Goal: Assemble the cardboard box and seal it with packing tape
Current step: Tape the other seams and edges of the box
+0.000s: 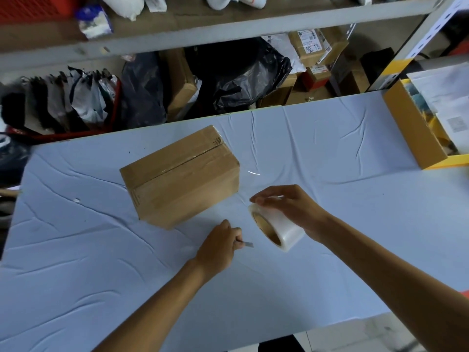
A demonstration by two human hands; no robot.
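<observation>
Right hand [291, 209] around tape [284, 231], near box [180, 174]

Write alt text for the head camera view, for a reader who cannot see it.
A person's right hand grips a roll of clear packing tape while the left hand holds a small blade, both beside a closed, taped cardboard box on a pale blue table. Behind, shelves hold parcels and bags.
</observation>
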